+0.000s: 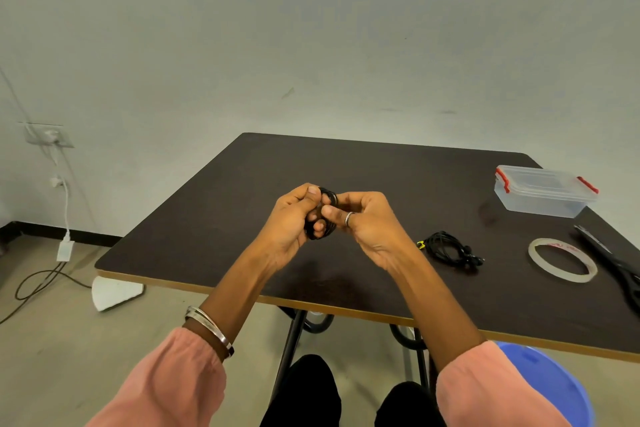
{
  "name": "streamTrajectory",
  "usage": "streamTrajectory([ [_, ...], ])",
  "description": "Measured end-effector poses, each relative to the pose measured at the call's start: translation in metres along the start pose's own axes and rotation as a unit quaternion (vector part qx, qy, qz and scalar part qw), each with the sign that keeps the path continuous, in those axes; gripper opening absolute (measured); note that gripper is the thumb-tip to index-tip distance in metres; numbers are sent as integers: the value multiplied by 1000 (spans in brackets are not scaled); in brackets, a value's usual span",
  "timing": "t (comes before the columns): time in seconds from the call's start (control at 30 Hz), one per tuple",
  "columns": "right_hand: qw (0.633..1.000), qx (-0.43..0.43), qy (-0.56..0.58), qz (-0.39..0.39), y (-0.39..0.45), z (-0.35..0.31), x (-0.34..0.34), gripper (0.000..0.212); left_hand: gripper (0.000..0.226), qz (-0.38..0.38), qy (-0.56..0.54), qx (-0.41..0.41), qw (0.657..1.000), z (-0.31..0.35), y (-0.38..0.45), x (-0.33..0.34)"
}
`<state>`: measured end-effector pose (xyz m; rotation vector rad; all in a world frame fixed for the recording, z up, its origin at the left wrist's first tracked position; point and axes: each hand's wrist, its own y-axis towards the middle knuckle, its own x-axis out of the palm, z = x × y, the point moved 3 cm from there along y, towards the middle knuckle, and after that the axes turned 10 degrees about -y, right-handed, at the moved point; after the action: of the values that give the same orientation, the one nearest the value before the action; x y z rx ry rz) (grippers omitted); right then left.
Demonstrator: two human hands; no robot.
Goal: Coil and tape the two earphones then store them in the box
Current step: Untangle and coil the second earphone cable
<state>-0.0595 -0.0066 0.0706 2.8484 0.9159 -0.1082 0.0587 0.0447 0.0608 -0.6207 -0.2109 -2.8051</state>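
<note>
1. Both hands, left [294, 218] and right [360, 222], pinch one coiled earphone [323, 215] above the counter [242, 191].
2. Right of them lie the second earphone [450, 248], tape roll [562, 260], scissors [613, 260] and the closed box [543, 192] farther back.

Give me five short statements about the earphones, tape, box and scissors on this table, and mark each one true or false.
1. Both hands hold a coiled black earphone above the table. True.
2. The second earphone is already in the box. False: it lies on the table, left of the tape roll.
3. The box's lid is on. True.
4. The scissors are in the right hand. False: they lie at the table's right edge, and that hand's grip is on the coil.
5. The left hand rests flat on the table. False: it grips the coil.
</note>
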Motion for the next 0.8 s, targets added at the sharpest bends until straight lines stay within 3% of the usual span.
streamTrajectory([
  [0.27, 990, 86, 40, 104, 6, 19, 0, 15, 28, 51, 28, 53, 997, -12, 4, -4],
  [0.37, 988, 106, 58, 93, 7, 24, 0, 21, 28, 71, 105, 95, 987, -15, 5, -6],
  [0.5, 982, 127, 127, 55, 5, 25, -5, 53, 24, 94, 164, 138, 972, -17, 3, -6],
  [0.8, 983, 99, 157, 1, 5, 25, -6, 65, 22, 75, 220, 139, 963, -21, 5, 5],
])
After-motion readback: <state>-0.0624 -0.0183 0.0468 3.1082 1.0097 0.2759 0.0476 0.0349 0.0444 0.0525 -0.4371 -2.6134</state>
